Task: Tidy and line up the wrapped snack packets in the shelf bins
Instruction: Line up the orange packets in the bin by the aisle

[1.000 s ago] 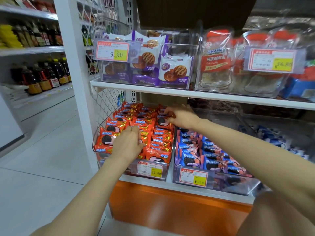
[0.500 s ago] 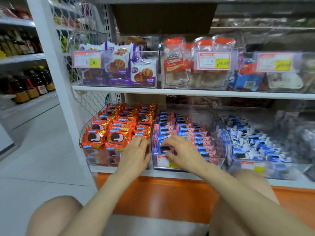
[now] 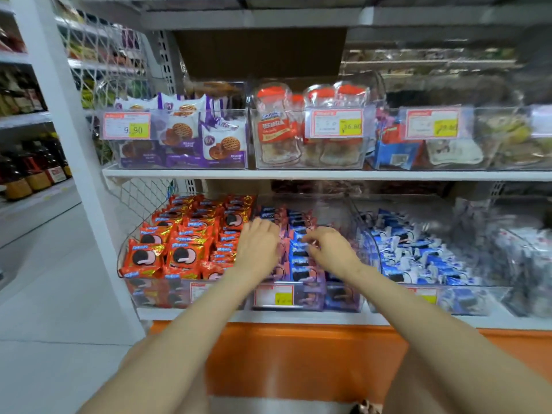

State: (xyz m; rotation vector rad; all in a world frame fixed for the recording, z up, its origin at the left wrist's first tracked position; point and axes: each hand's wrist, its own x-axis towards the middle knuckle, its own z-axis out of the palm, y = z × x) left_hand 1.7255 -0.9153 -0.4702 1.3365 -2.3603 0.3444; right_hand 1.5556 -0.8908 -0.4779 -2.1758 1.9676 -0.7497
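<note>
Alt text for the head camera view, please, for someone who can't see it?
A person's left hand and right hand rest on pink-and-blue snack packets in a clear bin on a shop shelf, beside orange packets.

Only one cam here, worn on the person's head. It sits low and close in front of the shelving (image 3: 86, 186), facing it nearly square, tipped down a bit. Both forearms (image 3: 185, 339) come up from the bottom edge, so the left hand (image 3: 258, 246) and right hand (image 3: 331, 249) land about dead centre. Above the hands: the upper shelf (image 3: 298, 174). Out past the left hand: aisle floor (image 3: 44, 294) and bottles (image 3: 35, 174). Wide lens, edges bend and blur.
</note>
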